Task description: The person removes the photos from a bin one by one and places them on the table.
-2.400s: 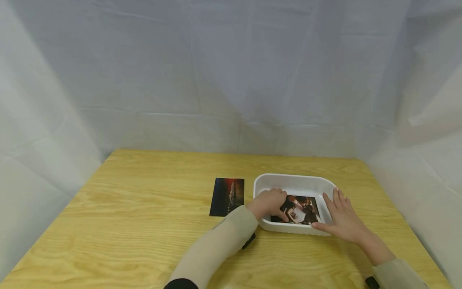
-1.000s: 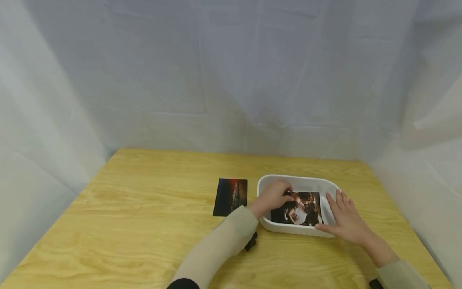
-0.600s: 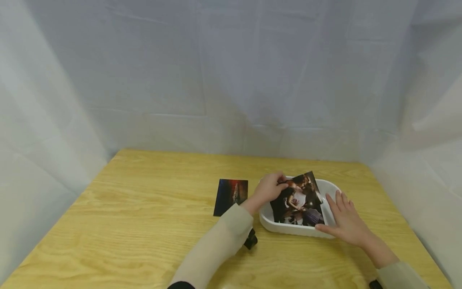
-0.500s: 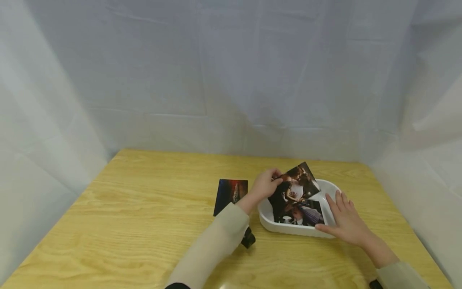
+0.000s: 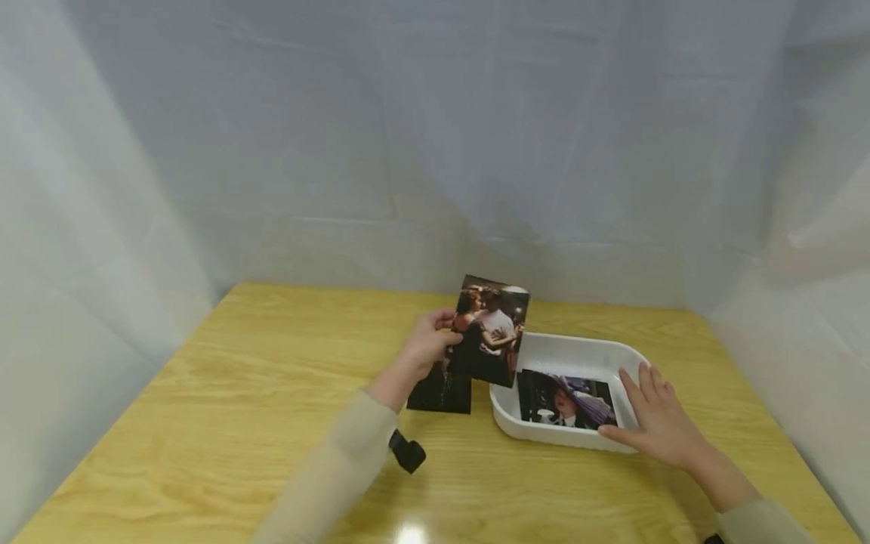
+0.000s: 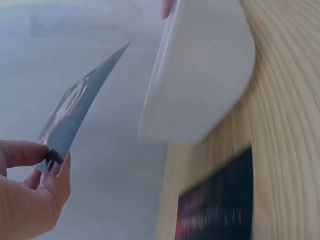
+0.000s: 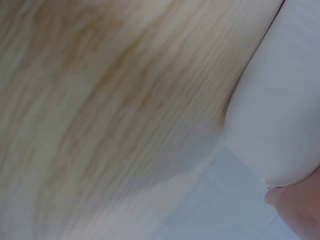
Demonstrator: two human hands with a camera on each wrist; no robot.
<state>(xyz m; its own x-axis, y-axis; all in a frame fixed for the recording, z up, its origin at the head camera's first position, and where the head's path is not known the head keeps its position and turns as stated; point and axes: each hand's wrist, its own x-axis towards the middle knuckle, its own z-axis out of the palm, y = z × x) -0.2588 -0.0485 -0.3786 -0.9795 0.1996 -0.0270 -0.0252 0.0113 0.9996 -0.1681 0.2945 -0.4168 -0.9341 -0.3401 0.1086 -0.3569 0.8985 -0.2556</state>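
Conceivably, the dancing-couple print could swivel, as the left hand pinches just one edge; the right hand, spread, touches the white tray.

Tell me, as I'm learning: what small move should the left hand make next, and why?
Probably lower the couple picture toward the dark picture on the table: the left hand pinches it in the air, where it partly hides that one in the head view.
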